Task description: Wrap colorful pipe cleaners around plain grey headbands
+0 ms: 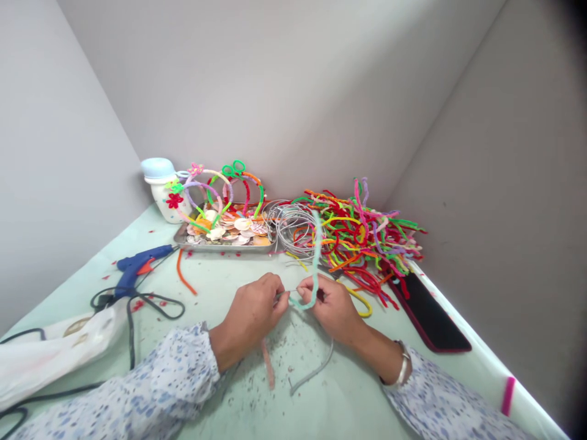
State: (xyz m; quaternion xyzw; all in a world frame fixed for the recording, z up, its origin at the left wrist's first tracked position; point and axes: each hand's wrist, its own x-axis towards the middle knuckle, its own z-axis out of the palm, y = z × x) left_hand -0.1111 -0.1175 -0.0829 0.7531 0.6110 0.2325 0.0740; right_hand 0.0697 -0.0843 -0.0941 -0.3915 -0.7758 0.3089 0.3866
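My left hand (254, 315) is closed, its thumb and fingertips pinching one end of a mint-green pipe cleaner (316, 256). From there the pipe cleaner curves past my right fingertips and stands up in the air. My right hand (334, 310) is closed too, fingertips on a thin wire (294, 291) that spans the small gap between the hands. Below my right hand a grey strand (316, 371) curves down to the table; whether it joins the wire is hidden. A pinkish-brown fuzzy strip (268, 365) shows below my left hand.
Behind the hands are a metal tray (224, 247) of round pieces, decorated hoops (208, 186), coiled wire (298, 229) and heaped pipe cleaners (367, 235). A blue glue gun (137, 266) with its cord lies left, near a white bag (87, 342). A phone (431, 311) lies right.
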